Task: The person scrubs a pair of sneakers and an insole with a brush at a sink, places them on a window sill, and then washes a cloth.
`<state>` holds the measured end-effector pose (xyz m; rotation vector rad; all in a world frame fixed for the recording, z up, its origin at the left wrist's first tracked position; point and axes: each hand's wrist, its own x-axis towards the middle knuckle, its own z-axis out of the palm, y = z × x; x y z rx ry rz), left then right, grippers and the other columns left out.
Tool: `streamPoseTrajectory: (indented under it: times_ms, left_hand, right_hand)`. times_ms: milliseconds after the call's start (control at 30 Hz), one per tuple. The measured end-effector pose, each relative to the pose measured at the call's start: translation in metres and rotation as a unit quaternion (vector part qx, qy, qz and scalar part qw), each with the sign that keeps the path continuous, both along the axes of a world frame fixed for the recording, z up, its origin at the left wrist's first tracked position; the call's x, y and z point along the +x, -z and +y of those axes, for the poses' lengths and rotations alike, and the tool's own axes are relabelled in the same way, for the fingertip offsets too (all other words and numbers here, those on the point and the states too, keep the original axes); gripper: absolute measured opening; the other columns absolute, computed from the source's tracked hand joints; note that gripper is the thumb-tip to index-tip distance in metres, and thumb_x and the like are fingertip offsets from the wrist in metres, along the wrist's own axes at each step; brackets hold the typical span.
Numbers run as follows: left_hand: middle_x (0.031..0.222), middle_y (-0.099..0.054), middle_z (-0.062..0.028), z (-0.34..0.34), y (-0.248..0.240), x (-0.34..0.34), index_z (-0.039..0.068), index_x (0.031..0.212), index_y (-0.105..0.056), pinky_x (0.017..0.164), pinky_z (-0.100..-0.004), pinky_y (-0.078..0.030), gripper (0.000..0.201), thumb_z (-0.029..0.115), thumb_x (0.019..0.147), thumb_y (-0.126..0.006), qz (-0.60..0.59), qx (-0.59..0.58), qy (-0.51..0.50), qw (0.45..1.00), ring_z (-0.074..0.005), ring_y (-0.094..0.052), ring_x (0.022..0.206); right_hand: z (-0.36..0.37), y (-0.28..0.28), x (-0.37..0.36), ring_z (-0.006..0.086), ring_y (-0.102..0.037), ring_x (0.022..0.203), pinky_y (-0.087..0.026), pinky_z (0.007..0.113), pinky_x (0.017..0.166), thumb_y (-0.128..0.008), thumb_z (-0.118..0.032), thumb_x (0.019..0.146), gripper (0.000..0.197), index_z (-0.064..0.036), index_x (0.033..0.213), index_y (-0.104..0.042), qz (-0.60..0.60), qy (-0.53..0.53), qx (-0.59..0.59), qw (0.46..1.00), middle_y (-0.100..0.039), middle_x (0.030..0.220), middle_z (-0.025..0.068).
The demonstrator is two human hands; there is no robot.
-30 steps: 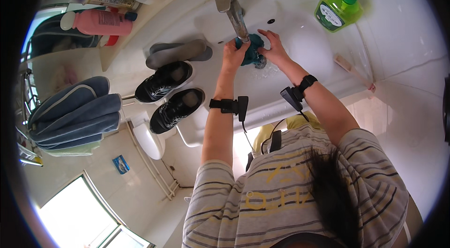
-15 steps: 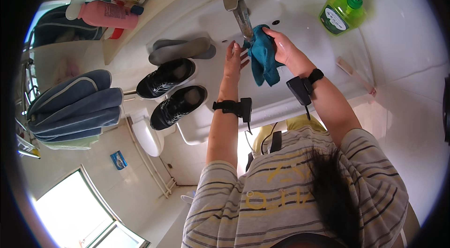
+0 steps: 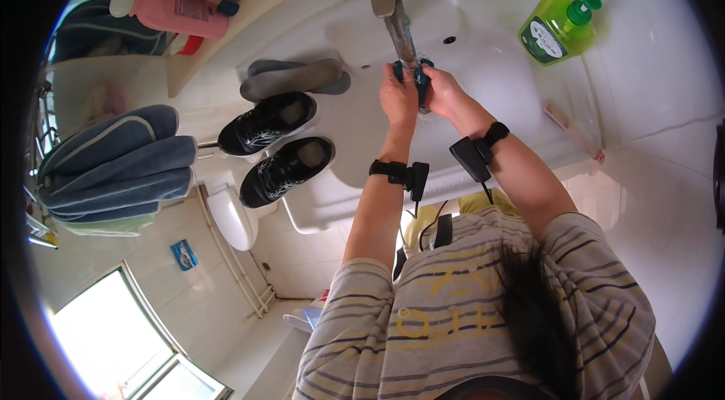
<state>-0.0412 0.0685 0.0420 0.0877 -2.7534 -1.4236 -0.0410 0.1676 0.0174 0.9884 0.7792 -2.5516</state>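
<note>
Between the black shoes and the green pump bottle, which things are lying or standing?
In the head view, the left hand and right hand come between them, holding a teal cloth by the faucet over the white basin.

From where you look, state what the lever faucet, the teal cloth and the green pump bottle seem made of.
Lever faucet: probably chromed metal, shiny, by its bright highlights. Teal cloth: pliable, dull fabric, bunched up; fibre unclear. Green pump bottle: likely smooth, glossy plastic, its walls translucent.
</note>
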Motion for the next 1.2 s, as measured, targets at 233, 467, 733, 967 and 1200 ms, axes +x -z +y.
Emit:
streamPoseTrajectory:
  times_ms: [233, 467, 733, 967, 1200]
  left_hand:
    - [0.106, -0.060, -0.0087, -0.070, 0.060, -0.017, 0.004, 0.124, -0.050, 0.082, -0.0271, -0.043, 0.050, 0.042, 0.093, -0.047, -0.046, 0.291, -0.021, 0.955, -0.0171, -0.055, 0.094]
    - [0.077, -0.064, -0.0069, -0.094, 0.048, -0.008, 0.000, 0.089, -0.066, 0.065, -0.0227, -0.045, 0.013, 0.009, 0.085, -0.057, -0.041, 0.078, 0.003, 0.996, -0.0116, -0.058, 0.069]
    - [0.100, -0.061, -0.0101, -0.099, 0.085, 0.003, 0.005, 0.121, -0.049, 0.069, -0.0280, -0.046, 0.035, 0.025, 0.091, -0.053, -0.067, 0.175, -0.096, 0.978, -0.0150, -0.057, 0.086]
    - [0.096, -0.059, -0.0034, -0.042, 0.052, 0.004, 0.007, 0.122, -0.048, 0.069, -0.0296, -0.047, 0.045, 0.040, 0.092, -0.051, -0.330, 0.567, -0.035, 0.754, -0.0136, -0.054, 0.080]
    - [0.068, -0.055, -0.0002, -0.028, 0.032, -0.005, 0.001, 0.071, -0.059, 0.060, -0.0236, -0.038, 0.037, 0.035, 0.086, -0.061, -0.116, 0.273, -0.008, 0.955, -0.0145, -0.048, 0.066]
  right_hand:
    - [0.015, -0.043, -0.008, 0.0219, -0.060, 0.097, -0.048, 0.038, 0.082, -0.044, -0.028, 0.094, 0.026, -0.0096, 0.111, -0.052, 0.125, -0.111, 0.009, 0.986, -0.062, 0.105, 0.0071]
    - [0.022, -0.044, -0.007, 0.0126, -0.059, 0.088, -0.050, 0.030, 0.074, -0.057, -0.032, 0.088, 0.030, -0.0074, 0.106, -0.056, 0.163, -0.129, 0.088, 0.974, -0.061, 0.095, 0.0024]
    - [0.006, -0.043, 0.003, 0.0238, -0.059, 0.097, -0.049, 0.037, 0.083, -0.050, -0.028, 0.092, 0.032, -0.0036, 0.113, -0.049, 0.140, -0.059, -0.091, 0.984, -0.060, 0.104, 0.0106]
    - [-0.021, -0.034, -0.003, 0.0313, -0.058, 0.097, -0.047, 0.043, 0.086, -0.050, -0.022, 0.092, 0.026, -0.0013, 0.107, -0.049, 0.101, 0.043, -0.218, 0.970, -0.059, 0.102, 0.0171]
    - [0.000, -0.003, 0.000, 0.0225, -0.058, 0.074, -0.048, 0.039, 0.064, -0.058, -0.036, 0.084, 0.034, -0.0038, 0.096, -0.054, -0.130, -0.031, 0.235, 0.963, -0.058, 0.088, 0.0092]
